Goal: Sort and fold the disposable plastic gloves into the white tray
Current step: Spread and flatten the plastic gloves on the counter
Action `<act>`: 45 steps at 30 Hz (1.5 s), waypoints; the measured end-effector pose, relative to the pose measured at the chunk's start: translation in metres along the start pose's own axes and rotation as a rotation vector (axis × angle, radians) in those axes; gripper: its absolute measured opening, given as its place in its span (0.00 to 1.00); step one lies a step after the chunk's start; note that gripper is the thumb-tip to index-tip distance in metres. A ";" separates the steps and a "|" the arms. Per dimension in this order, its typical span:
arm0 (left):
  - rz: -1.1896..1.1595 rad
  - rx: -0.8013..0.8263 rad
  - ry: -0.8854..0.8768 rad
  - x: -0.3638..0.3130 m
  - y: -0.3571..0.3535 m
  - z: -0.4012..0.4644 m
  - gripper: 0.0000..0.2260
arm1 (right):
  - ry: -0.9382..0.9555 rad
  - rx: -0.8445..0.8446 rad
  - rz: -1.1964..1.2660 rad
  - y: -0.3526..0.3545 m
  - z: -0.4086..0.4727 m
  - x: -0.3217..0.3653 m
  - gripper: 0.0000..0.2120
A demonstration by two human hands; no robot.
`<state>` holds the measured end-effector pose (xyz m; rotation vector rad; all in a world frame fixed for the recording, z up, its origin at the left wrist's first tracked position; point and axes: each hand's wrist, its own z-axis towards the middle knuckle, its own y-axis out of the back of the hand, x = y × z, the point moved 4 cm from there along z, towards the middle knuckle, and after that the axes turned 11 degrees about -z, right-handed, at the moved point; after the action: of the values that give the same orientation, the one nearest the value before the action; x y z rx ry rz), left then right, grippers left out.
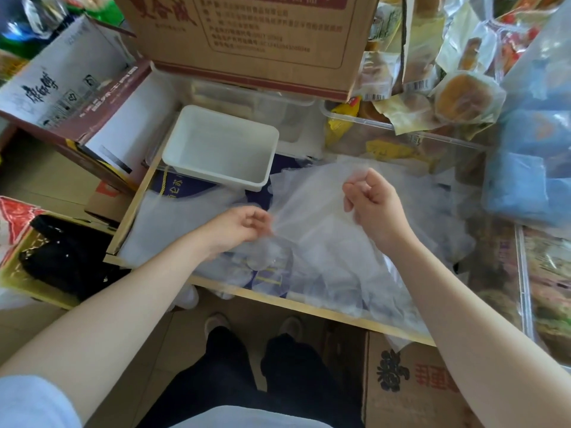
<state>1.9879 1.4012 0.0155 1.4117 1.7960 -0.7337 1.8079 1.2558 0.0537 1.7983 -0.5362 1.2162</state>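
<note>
Clear plastic glove stretched between 2 hands, pinched by left hand and gripped in curled right hand, above loose glove pile. White tray empty just beyond left hand. Likely snags: thin film slipping, or dragging neighbouring gloves along.

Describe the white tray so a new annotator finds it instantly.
Start at the big brown cardboard box with red print at top centre. Just below it, slightly left, sits the white tray, beyond the left hand. It is the only opaque white rectangular tub; neighbouring containers are clear plastic, and it looks empty.
</note>
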 end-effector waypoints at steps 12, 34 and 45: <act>-0.113 -0.249 -0.193 -0.026 -0.029 0.025 0.09 | -0.269 0.048 -0.754 0.003 -0.005 -0.074 0.21; 0.216 0.111 -0.540 -0.091 -0.065 0.020 0.05 | -0.213 0.124 0.560 0.058 0.015 0.001 0.16; -0.421 0.042 -0.300 -0.079 -0.064 0.020 0.07 | -0.424 0.287 0.672 0.033 -0.001 -0.006 0.27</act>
<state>1.9405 1.3264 0.0684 0.8925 1.8576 -1.1388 1.7805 1.2383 0.0622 2.2265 -1.3472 1.3936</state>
